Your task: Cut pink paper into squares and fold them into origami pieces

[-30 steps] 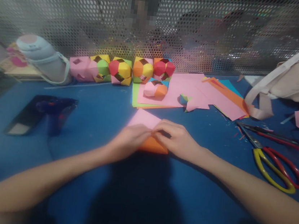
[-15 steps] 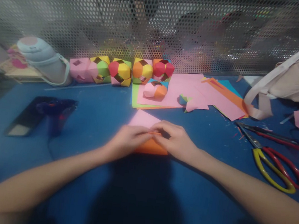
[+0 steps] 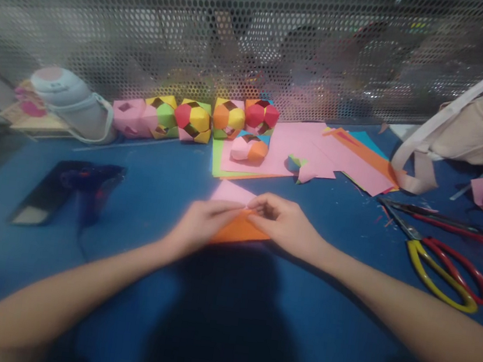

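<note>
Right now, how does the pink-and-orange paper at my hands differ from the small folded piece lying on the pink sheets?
The paper shows pink and orange; the folded piece shows blue, green and pink. The paper is larger and looks flatter; the folded piece has pointed ends. Your left hand and right hand touch the paper; neither touches the folded piece. Both show pink.

Matt paper sheet (image 3: 241, 229), metal screen (image 3: 267, 46), glossy scissor handles (image 3: 415, 251)

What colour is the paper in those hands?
The paper shows orange on the near side, pink beyond, in the head view.
</note>
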Available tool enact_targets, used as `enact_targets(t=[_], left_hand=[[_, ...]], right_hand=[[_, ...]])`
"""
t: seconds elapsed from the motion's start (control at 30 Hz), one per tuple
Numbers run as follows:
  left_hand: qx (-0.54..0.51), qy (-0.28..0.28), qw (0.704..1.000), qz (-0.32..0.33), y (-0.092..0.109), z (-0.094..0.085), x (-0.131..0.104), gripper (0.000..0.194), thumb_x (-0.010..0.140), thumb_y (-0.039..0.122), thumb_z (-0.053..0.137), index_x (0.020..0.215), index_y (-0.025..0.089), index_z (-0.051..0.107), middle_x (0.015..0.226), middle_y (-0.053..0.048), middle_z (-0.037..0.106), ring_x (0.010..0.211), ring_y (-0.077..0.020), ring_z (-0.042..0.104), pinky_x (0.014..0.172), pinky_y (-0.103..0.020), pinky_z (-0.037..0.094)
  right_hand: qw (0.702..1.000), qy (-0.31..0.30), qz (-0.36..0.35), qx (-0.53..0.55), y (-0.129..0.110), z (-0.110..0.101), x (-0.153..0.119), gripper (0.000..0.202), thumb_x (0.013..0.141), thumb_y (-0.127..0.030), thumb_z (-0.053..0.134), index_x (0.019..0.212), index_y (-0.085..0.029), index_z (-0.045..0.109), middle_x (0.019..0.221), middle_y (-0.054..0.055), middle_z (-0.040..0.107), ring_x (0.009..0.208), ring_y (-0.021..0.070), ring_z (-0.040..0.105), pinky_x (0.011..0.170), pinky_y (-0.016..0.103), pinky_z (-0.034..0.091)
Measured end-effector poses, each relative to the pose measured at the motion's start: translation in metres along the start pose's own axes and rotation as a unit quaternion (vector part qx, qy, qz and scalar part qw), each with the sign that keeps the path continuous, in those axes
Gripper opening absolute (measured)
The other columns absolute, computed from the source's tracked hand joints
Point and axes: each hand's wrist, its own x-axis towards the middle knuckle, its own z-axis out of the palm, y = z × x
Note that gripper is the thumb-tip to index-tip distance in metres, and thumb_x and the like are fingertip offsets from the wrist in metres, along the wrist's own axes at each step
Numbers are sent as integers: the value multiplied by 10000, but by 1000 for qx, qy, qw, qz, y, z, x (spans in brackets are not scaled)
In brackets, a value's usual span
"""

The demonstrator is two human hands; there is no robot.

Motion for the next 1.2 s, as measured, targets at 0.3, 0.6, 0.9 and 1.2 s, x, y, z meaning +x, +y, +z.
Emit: enact_targets(t=[0.3, 0.6, 0.9, 1.2], left_hand=[[19, -25, 999, 13, 0, -1, -1, 306, 849, 380, 559, 1004, 191, 742, 1022, -35, 736, 907, -209, 703, 835, -280, 548], [20, -27, 999, 29, 4, -1, -3, 290, 847, 334, 555, 1004, 178, 742, 1004, -44, 743, 874, -198, 704, 797, -257, 543], [14, -34, 999, -11, 12, 0, -5, 310, 845, 383, 550, 950, 174, 754, 981, -38, 749, 884, -211, 691, 796, -262, 526], [62, -39, 997, 28, 11, 1, -6, 267, 855, 288, 516, 953, 184, 741, 954, -26, 753, 807, -170, 687, 720, -218, 521]], right_hand=[[999, 16, 36, 37, 5, 0, 4, 72, 703, -230, 630, 735, -169, 609, 689, -9, 647, 626, 103, 573, 596, 238, 452], [999, 23, 29, 29, 5, 0, 3, 63, 697, -220, 615, 731, -168, 627, 677, -13, 645, 615, 100, 564, 592, 233, 451], [998, 41, -27, -26, -1, 3, -2, 86, 704, -171, 539, 735, -180, 618, 672, -17, 659, 606, 102, 580, 578, 226, 452], [998, 43, -19, -44, -3, 4, -4, 75, 690, -176, 538, 729, -180, 602, 636, -24, 622, 572, 97, 545, 545, 221, 431]])
